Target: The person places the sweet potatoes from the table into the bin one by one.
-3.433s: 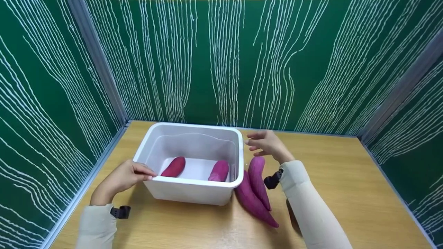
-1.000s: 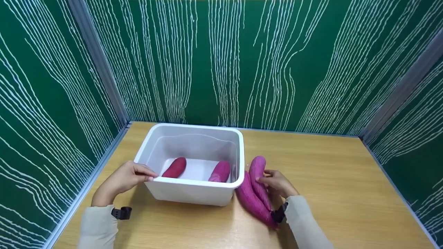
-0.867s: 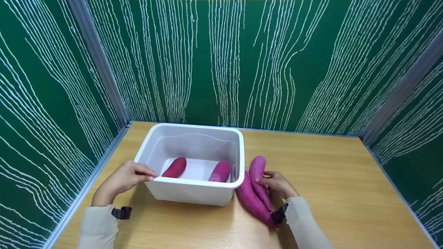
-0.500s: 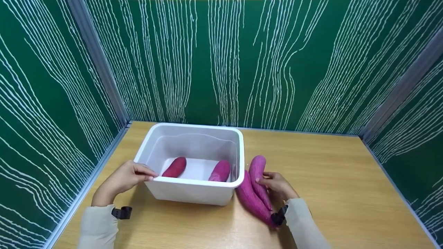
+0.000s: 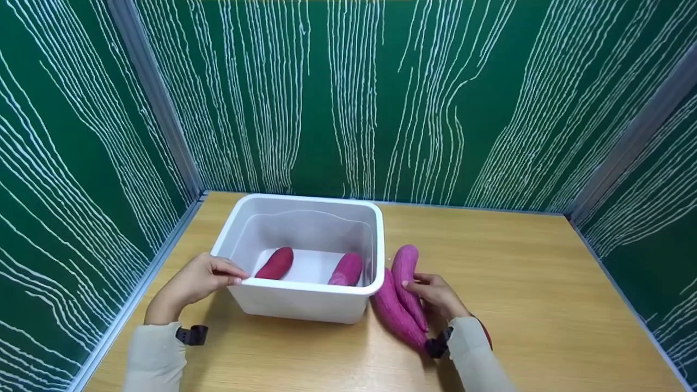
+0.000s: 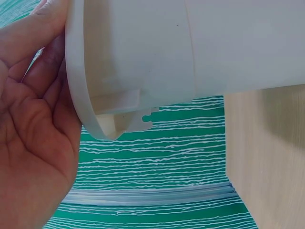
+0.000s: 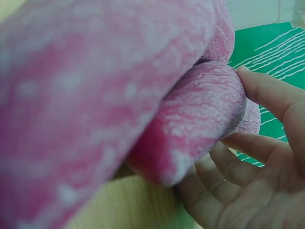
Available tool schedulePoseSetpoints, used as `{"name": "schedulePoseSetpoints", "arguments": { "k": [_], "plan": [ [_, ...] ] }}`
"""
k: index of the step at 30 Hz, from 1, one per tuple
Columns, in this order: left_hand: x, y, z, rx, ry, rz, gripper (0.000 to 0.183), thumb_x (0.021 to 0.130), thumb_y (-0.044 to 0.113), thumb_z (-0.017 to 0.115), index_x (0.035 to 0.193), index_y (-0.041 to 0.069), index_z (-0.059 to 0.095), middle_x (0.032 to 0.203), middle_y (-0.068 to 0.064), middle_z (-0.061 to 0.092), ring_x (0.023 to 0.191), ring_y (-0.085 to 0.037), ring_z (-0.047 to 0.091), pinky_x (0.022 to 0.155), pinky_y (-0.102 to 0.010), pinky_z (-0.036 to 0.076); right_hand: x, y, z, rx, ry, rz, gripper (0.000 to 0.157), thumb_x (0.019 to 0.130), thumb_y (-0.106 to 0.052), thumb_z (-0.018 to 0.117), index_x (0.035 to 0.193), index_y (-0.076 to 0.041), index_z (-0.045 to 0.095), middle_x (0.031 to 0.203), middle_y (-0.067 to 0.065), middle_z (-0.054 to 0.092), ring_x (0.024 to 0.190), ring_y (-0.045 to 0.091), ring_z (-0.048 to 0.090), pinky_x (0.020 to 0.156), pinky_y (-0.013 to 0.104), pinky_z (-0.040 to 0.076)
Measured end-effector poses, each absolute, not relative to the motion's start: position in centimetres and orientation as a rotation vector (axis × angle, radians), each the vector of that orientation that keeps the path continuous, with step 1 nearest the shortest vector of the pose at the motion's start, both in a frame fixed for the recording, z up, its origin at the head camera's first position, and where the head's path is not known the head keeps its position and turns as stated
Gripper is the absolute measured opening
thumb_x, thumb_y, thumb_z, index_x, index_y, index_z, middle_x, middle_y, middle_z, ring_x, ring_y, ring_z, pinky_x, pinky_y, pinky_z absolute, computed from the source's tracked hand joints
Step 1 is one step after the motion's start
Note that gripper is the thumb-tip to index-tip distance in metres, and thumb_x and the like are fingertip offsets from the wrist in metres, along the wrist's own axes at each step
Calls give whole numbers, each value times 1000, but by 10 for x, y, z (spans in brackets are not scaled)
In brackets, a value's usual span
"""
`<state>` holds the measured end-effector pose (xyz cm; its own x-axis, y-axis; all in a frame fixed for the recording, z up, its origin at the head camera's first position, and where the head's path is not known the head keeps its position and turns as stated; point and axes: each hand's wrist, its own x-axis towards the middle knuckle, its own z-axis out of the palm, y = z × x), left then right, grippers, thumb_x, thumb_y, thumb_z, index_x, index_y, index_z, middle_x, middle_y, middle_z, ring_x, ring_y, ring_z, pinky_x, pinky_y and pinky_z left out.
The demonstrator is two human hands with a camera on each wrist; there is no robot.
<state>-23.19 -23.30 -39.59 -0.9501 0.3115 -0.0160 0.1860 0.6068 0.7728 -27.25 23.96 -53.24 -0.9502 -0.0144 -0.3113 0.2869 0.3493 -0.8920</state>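
Observation:
In the head view my left hand [image 5: 195, 282] grips the near left corner of a white plastic bin [image 5: 305, 302], thumb and fingers on its rim. The left wrist view shows that hand [image 6: 38, 114] against the lip of the bin [image 6: 143, 52]. To the right of the bin, two long purple sweet potatoes lie side by side. My right hand [image 5: 437, 293] holds the right-hand sweet potato [image 5: 404, 269], thumb on top and fingers along its far side and underneath. In the right wrist view the thumb presses this sweet potato [image 7: 205, 100]. The other sweet potato [image 5: 393, 313] lies against the bin.
Inside the bin are a dark red sweet potato [image 5: 276, 263] and a purple one [image 5: 347, 269]. A dark red edge of something [image 5: 483, 331] shows behind the right sleeve. Green walls [image 5: 348, 98] with white lines enclose the wooden table [image 5: 523, 283] at the back and sides.
From beside the bin's right rim, my right hand has come down onto the right-hand sweet potato, and has barely moved in the last second. My left hand stays on the rim.

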Motion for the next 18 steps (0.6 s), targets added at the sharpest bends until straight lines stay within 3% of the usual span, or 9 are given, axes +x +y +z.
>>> {"name": "schedulePoseSetpoints", "arguments": {
  "k": [6,18],
  "plan": [
    [-232,-233,-396,399,2669,1266,15,84,0,72,96,7,79,104,-10,71,109,-34,55,95,-53,46,-272,239,-532,245,2354,-1652,64,89,-25,71,136,11,47,118,18,62,94,21,57,87,36,49],
    [-233,-234,-398,389,2665,1262,15,85,0,72,96,7,78,104,-10,71,109,-33,56,95,-52,46,-268,237,-533,274,2355,-1690,57,90,-25,70,130,12,53,116,18,63,97,23,59,87,37,51]
  ]
}}
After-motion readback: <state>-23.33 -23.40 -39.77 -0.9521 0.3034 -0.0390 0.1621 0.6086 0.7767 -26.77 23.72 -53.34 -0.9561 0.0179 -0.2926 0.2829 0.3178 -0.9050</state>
